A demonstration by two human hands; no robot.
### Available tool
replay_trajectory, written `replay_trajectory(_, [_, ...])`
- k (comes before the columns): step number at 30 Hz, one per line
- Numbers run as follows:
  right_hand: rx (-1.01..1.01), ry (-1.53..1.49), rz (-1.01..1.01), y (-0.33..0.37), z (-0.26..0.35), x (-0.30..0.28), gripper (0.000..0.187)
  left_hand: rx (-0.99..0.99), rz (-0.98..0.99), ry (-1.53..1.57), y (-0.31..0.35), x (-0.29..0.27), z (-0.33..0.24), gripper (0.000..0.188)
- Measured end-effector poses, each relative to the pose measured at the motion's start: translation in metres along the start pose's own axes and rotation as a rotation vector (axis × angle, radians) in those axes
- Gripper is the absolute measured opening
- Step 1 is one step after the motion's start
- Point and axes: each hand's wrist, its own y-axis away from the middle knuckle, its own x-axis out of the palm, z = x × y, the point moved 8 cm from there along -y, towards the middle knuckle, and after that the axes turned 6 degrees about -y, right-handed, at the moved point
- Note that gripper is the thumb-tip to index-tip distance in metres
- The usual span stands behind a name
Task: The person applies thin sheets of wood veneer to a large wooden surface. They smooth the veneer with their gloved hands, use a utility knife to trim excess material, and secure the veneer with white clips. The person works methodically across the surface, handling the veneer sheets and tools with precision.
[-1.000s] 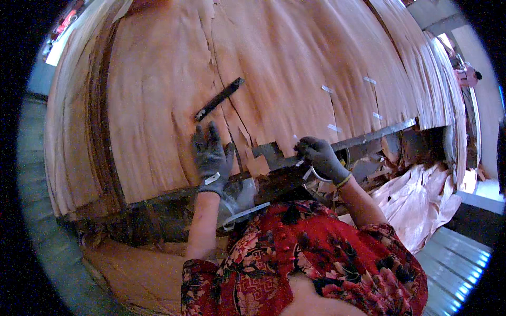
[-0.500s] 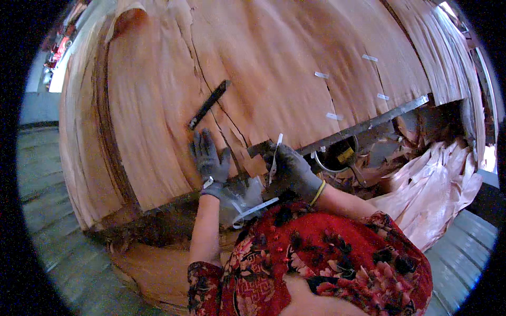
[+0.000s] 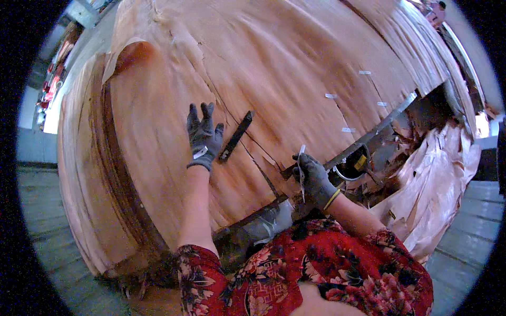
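Note:
A broad sheet of reddish-brown wood veneer (image 3: 295, 100) lies in front of me, with long cracks running through it. My left hand (image 3: 204, 138), in a grey glove with a bit of white tape on its back, has its fingers spread over the sheet. Just right of it lies a dark, narrow flat bar (image 3: 236, 136), which may be a blade. By the sheet's near edge, my right hand (image 3: 316, 181), also gloved, pinches a thin strip of white tape (image 3: 302, 174). A crack (image 3: 263, 174) reaches the near edge between my hands.
Several short white tape pieces (image 3: 348, 130) stick to the sheet at right. Along its near edge runs a metal strip (image 3: 387, 118). A tape roll (image 3: 361, 162) sits below that edge, beside torn veneer scraps (image 3: 432, 174). At left, a curled veneer flap (image 3: 134, 55) rises.
My left hand has moved forward over the sheet and its fingers have spread. The view has shifted. The small veneer piece beside my right hand is no longer visible; the tape stays in that hand.

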Motion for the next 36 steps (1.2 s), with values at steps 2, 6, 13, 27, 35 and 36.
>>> replay_trajectory(2, [-0.051, 0.007, -0.069, 0.010, 0.009, 0.013, 0.027, 0.011, 0.138, -0.022, -0.005, 0.038, 0.014, 0.079])
replay_trajectory(6, [-0.089, 0.073, -0.137, -0.001, 0.013, 0.006, 0.025, 0.183, 0.201, -0.079, -0.009, 0.053, -0.006, 0.064])
replay_trajectory(13, [-0.110, 0.116, -0.163, -0.006, 0.000, 0.003, 0.024, 0.241, 0.063, 0.059, -0.007, 0.042, -0.003, 0.064])
replay_trajectory(27, [-0.003, 0.091, -0.142, -0.004, -0.006, 0.017, 0.021, 0.281, 0.064, 0.071, -0.012, 0.033, -0.012, 0.065])
replay_trajectory(35, [0.005, 0.111, -0.159, 0.006, -0.001, 0.029, 0.020, 0.258, 0.121, 0.037, -0.014, 0.033, -0.013, 0.065])
replay_trajectory(36, [0.011, 0.104, -0.151, 0.007, -0.001, 0.030, 0.020, 0.268, 0.110, 0.039, -0.014, 0.032, -0.015, 0.065])
